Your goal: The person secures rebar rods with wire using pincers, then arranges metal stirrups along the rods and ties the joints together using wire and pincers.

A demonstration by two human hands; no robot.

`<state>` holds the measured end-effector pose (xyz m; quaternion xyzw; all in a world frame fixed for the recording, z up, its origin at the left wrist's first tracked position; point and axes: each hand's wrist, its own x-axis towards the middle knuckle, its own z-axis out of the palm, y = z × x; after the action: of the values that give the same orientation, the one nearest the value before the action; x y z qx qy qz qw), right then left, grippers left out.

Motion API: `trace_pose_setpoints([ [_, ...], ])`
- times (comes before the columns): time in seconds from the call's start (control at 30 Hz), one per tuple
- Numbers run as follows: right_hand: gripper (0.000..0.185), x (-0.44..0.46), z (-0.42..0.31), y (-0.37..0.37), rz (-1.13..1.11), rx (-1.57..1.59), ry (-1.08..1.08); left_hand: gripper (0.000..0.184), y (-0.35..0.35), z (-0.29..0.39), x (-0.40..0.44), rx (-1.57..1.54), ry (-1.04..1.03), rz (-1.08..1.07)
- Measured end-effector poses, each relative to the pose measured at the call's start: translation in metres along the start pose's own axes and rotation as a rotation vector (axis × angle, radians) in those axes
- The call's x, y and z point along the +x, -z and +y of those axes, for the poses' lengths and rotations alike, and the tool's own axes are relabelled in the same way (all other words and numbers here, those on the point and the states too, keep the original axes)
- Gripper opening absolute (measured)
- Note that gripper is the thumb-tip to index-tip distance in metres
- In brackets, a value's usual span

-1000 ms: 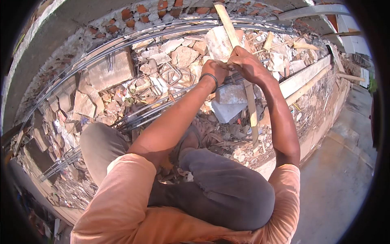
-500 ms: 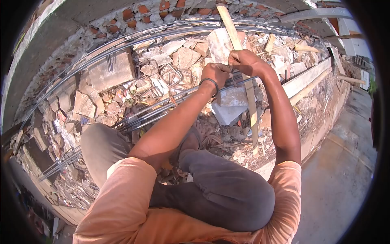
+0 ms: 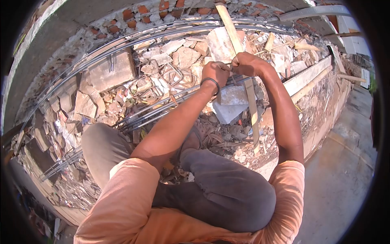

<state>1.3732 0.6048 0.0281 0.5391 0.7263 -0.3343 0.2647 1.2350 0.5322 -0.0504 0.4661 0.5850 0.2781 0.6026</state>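
Note:
My left hand [image 3: 215, 74], with a dark band on its wrist, is closed over the near bundle of steel bars [image 3: 152, 110]. Right beside it, my right hand [image 3: 246, 64] is closed too, in front of a long wooden strip [image 3: 229, 28]. The fingers of both hands meet near the bar ends; what they pinch is too small to make out. Below the hands lie a pale stone block [image 3: 232, 96] and the strip's lower part. Bent steel stirrups [image 3: 172, 77] rest on the rubble to the left of my left hand.
Long curved bars [image 3: 122, 42] run along the brick and concrete wall [image 3: 53, 24]. Broken stones [image 3: 185, 57] and a large slab [image 3: 109, 70] lie before it. Planks [image 3: 308, 76] edge the rubble at right, beside a concrete floor [image 3: 337, 179]. My bent knees are close below.
My right hand has moved slightly down and right, drawing back a little from the wooden strip's top. My left hand has shifted only slightly, and both remain closed.

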Motion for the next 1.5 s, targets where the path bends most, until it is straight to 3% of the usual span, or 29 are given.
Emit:
trace_pose_setpoints([
  [0.2, 0.017, -0.021, 0.001, 0.001, 0.006, 0.085, 0.105, 0.011, -0.004, -0.006, -0.001, -0.023, -0.038, 0.022],
  [0.3, 0.02, -0.024, 0.004, 0.004, -0.06, 0.106, 0.055, 0.011, -0.001, -0.009, 0.0, 0.045, -0.111, 0.013],
  [0.4, 0.027, -0.052, 0.008, -0.007, 0.251, 0.274, 0.025, 0.013, 0.005, -0.001, -0.002, 0.066, -0.126, -0.038],
  [0.47, 0.042, -0.081, 0.013, -0.038, 0.724, 0.308, 0.054, 0.015, 0.001, -0.011, 0.005, 0.062, -0.206, -0.063],
  [0.53, 0.037, -0.123, -0.004, -0.068, 0.896, 0.752, -0.054, 0.015, -0.005, -0.021, 0.011, 0.025, -0.235, -0.106],
  [0.6, 0.035, -0.151, -0.014, -0.127, 0.934, 0.97, -0.224, 0.019, -0.012, -0.026, 0.017, 0.131, -0.325, -0.011],
  [0.63, 0.026, -0.154, -0.011, -0.169, 0.871, 1.052, -0.314, 0.02, -0.013, -0.022, 0.012, 0.208, -0.355, 0.037],
  [0.7, 0.021, -0.161, -0.012, -0.25, 0.587, 0.923, -0.6, 0.023, -0.01, -0.007, 0.001, 0.243, -0.301, 0.085],
  [0.73, 0.022, -0.167, -0.017, -0.293, 0.642, 0.857, -0.548, 0.031, -0.012, -0.004, -0.002, 0.242, -0.278, 0.144],
  [0.77, 0.021, -0.172, -0.025, -0.323, 0.547, 0.737, -0.599, 0.032, -0.011, 0.0, -0.002, 0.288, -0.262, 0.146],
  [0.87, 0.029, -0.181, -0.039, -0.401, 0.673, 0.592, -0.67, 0.031, -0.008, -0.003, -0.004, 0.249, -0.251, 0.077],
  [0.93, 0.042, -0.187, -0.053, -0.424, 0.561, 0.57, -0.687, 0.035, -0.007, -0.007, 0.001, 0.251, -0.248, 0.014],
  [0.97, 0.05, -0.189, -0.061, -0.432, 0.506, 0.554, -0.687, 0.018, -0.008, -0.028, 0.022, 0.216, -0.429, -0.035],
  [1.03, 0.064, -0.188, -0.085, -0.449, 0.565, 0.385, -0.639, 0.018, -0.009, -0.038, 0.017, 0.218, -0.43, -0.033],
  [1.1, 0.066, -0.178, -0.092, -0.467, 0.715, 0.163, -0.612, 0.017, -0.001, -0.021, 0.009, 0.208, -0.413, -0.044],
  [1.17, 0.065, -0.183, -0.078, -0.473, 0.567, 0.09, -0.569, 0.016, 0.003, -0.018, 0.007, 0.164, -0.374, -0.105],
  [1.27, 0.056, -0.2, -0.072, -0.46, 0.52, 0.084, -0.399, 0.018, 0.008, -0.018, 0.007, 0.169, -0.311, -0.182],
  [1.37, 0.045, -0.227, -0.06, -0.449, 0.364, 0.225, -0.328, 0.024, 0.015, -0.022, 0.007, 0.239, -0.33, -0.173],
  [1.43, 0.035, -0.242, -0.057, -0.398, 0.19, 0.553, -0.387, 0.026, 0.021, -0.029, 0.001, 0.245, -0.413, -0.131],
  [1.5, 0.028, -0.265, -0.075, -0.308, 0.038, 0.777, -0.446, 0.026, 0.037, -0.028, -0.017, 0.313, -0.346, -0.11],
])
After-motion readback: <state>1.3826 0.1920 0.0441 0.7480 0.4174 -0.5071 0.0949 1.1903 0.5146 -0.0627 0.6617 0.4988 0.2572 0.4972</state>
